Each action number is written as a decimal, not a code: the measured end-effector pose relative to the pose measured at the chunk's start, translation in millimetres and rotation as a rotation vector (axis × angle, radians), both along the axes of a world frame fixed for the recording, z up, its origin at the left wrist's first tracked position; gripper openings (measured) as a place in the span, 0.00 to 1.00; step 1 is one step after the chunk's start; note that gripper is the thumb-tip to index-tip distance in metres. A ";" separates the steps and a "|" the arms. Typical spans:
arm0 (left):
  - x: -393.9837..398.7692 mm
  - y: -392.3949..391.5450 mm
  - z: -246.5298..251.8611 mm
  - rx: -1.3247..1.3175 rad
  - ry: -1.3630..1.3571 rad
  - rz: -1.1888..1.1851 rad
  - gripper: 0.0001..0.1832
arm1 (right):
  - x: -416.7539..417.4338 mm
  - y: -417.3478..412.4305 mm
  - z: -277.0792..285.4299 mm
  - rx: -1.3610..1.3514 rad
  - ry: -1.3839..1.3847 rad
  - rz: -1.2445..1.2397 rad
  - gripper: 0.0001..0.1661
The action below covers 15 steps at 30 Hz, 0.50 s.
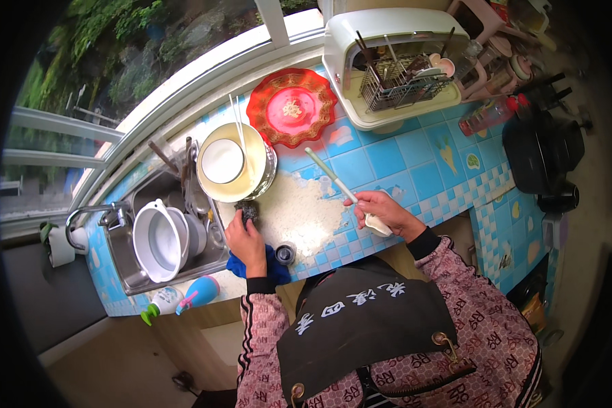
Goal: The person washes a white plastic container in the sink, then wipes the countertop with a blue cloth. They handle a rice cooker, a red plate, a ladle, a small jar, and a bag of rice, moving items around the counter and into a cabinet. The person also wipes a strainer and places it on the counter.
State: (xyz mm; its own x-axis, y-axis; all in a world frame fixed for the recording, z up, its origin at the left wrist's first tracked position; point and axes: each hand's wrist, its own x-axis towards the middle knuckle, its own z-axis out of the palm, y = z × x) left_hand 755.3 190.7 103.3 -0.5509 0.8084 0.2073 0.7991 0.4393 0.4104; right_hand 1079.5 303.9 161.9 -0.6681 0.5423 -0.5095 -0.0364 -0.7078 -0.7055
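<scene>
My right hand (380, 211) is closed around a spoon (331, 175) with a pale green and white handle; its white bowl lies below the fingers, over the worn counter edge. My left hand (246, 244) touches a dark scouring pad (248, 210) beside the sink; whether the fingers grip it is unclear. Just above that hand stand stacked bowls, a cream one (211, 192) with a smaller white bowl (222, 161) inside and white chopsticks (238, 120) leaning across. A blue cloth (274, 265) lies by my left wrist, next to a small dark round container (285, 253).
A steel sink (127, 270) at left holds white basins (158, 239) under a faucet (89, 210). Two bottles, white (166, 299) and blue (202, 291), stand on its front edge. Behind are a red scalloped tray (291, 108) and a dish rack box (344, 66); a bottle (484, 116) lies right.
</scene>
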 end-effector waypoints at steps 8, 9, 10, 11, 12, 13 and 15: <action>37.7 3.0 24.8 -0.107 -0.031 -0.348 0.22 | 13.0 -8.3 18.0 -0.161 0.260 -0.201 0.22; 42.1 6.8 31.0 -0.139 0.014 -0.358 0.25 | 15.9 -8.4 27.2 -0.178 0.299 -0.221 0.22; 49.2 12.8 36.7 -0.075 0.027 -0.400 0.28 | 20.8 -15.5 35.3 -0.202 0.334 -0.248 0.23; 56.2 18.1 44.2 -0.011 0.037 -0.443 0.30 | 25.2 -23.1 40.9 -0.225 0.371 -0.277 0.24; 67.2 23.8 57.2 0.057 0.006 -0.554 0.31 | 30.1 -31.4 34.9 -0.239 0.429 -0.300 0.24; 81.1 36.8 75.5 0.125 -0.032 -0.654 0.32 | 30.2 -42.0 36.4 -0.258 0.446 -0.314 0.24; 101.0 54.4 103.9 0.181 0.030 -0.858 0.32 | 27.3 -60.3 39.3 -0.295 0.488 -0.325 0.24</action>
State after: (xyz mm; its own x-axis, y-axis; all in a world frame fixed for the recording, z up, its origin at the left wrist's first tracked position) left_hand 856.3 245.1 207.1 0.2402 0.8944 0.3774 0.8353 -0.3885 0.3890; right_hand 1106.8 243.5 201.2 -0.6861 0.6393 -0.3474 -0.5478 -0.7681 -0.3315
